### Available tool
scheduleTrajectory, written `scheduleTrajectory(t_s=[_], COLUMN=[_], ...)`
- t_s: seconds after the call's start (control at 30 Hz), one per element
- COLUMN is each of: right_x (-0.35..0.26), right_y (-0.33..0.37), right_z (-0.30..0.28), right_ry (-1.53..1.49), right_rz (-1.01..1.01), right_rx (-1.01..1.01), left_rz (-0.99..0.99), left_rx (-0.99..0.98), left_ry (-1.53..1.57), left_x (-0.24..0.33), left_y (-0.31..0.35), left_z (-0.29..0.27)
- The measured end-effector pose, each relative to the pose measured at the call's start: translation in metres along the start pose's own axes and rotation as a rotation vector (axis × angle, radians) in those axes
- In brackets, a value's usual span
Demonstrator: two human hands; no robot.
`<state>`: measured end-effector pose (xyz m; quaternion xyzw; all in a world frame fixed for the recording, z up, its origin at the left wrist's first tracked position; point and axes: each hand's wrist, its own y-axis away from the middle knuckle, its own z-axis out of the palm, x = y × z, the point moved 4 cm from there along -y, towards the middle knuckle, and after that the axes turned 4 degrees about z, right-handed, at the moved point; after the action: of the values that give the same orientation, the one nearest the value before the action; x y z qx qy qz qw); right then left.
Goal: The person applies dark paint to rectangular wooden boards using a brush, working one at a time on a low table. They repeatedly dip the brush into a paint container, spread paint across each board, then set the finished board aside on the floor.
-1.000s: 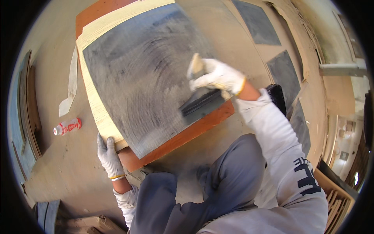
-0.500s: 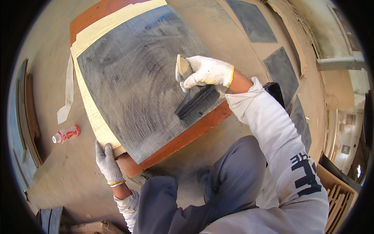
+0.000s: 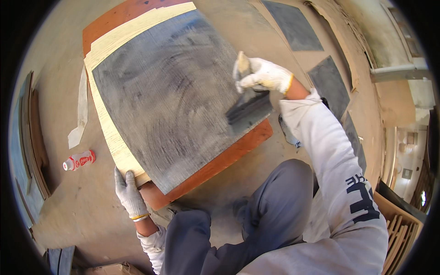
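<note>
My right hand (image 3: 266, 75), in a white glove, is closed round the pale handle of a wide black scraper (image 3: 250, 110). The scraper's blade, blurred by motion, is over the right edge of a large grey-black smeared sheet (image 3: 160, 91). Pale yellow wood sheets (image 3: 107, 119) stick out beneath it on the left and far sides. My left hand (image 3: 130, 195), also gloved, touches the near left corner of these pale sheets with its fingers stretched out. Under the stack a reddish-brown board (image 3: 215, 169) shows.
A white and red bottle (image 3: 79, 160) lies on the dusty floor to the left, near a pale strip (image 3: 79, 114). Dark sheets (image 3: 293, 27) lie on the right. Boards lean at the far left (image 3: 36, 137); wood pieces stand in a box (image 3: 398, 233) at lower right.
My right hand has moved right and slightly farther away with the scraper, from over the sheet to its right edge. My left hand remains at the corner.
</note>
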<state>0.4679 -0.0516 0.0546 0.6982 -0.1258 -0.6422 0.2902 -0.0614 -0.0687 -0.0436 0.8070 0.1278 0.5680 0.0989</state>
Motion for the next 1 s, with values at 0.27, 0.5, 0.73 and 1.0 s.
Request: scheduleTrajectory(t_s=[0.27,0.5,0.73,1.0], right_x=[0.001,0.018,0.005,-0.009], right_y=[-0.007,0.009,-0.011,-0.010], right_z=[0.005,-0.010,0.052,-0.002], right_ry=[-0.051,-0.112,-0.098,0.087], right_rz=[-0.057,0.041,-0.079,-0.111], right_rx=[0.060,0.073,0.037,0.105], left_rz=[0.108,0.062,0.071,0.023], left_rx=[0.024,0.031,0.019,0.011], left_ry=[-0.010,0.037,0.034,-0.004], left_x=[-0.008,0.000,0.002,0.001], left_y=[-0.004,-0.001,0.000,0.002], left_z=[-0.001,0.001,0.000,0.005])
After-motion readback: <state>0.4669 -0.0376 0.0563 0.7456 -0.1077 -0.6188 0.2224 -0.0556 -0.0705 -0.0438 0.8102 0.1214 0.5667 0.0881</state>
